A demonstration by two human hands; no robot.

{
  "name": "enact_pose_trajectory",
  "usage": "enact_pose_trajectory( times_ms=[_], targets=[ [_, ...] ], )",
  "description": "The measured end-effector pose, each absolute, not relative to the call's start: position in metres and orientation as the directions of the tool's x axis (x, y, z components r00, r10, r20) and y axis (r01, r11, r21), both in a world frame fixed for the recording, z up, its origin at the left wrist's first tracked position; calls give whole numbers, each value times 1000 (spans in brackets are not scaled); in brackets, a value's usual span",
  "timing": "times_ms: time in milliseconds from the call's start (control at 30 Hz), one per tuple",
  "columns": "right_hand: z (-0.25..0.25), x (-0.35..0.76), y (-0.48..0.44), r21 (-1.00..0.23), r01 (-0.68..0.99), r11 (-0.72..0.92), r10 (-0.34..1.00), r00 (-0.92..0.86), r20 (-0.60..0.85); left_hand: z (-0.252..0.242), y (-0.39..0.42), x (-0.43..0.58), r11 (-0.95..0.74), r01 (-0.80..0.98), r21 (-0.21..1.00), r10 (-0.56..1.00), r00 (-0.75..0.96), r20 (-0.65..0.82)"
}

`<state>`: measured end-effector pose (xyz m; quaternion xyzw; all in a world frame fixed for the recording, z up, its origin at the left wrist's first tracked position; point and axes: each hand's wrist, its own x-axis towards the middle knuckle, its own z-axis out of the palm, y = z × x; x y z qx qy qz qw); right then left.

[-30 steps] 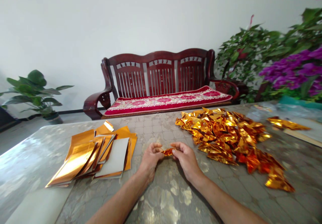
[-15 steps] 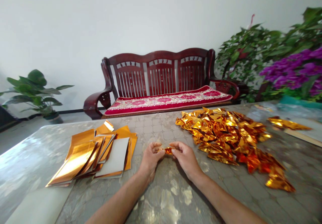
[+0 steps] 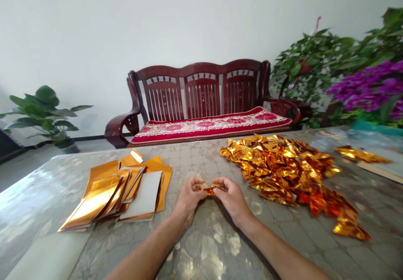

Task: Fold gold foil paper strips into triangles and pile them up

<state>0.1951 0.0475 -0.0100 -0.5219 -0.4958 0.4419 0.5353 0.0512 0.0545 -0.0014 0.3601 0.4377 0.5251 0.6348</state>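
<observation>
Foil strip [image 3: 210, 190], small and gold, sits low in the middle of the head view, held up between two hands. Its long side runs left to right. The left hand [image 3: 189, 198] and right hand [image 3: 231, 197] pinch its two ends in a narrow grip, and both hands are about as near. A big heap of gold foil bits [image 3: 283, 171] lies just right of the right hand. A stack of gold sheets [image 3: 94, 198] lies left of the left hand, on a gray table [image 3: 34, 179]. A red bench [image 3: 201, 91] stands at the top middle.
</observation>
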Motion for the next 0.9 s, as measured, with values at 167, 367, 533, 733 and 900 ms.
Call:
enact_pose_trajectory(
  times_ms=[167,367,533,733,900],
  targets=[
    [-13,196,49,-997,50,52,992,110,57,-5,55,53,180,-357,917,984,59,-170],
    [-13,197,48,-997,40,69,993,96,73,-9,56,53,145,-362,921,989,28,-145],
    [-9,198,49,-997,38,67,995,73,70,-7,54,54,133,-359,924,991,24,-134],
    [-14,197,52,-1000,13,7,996,93,8,-7,54,56,101,-334,937,993,-19,-114],
    [-13,197,50,-991,131,-7,999,50,-1,-10,56,55,43,-304,952,996,-62,-64]
  ],
)
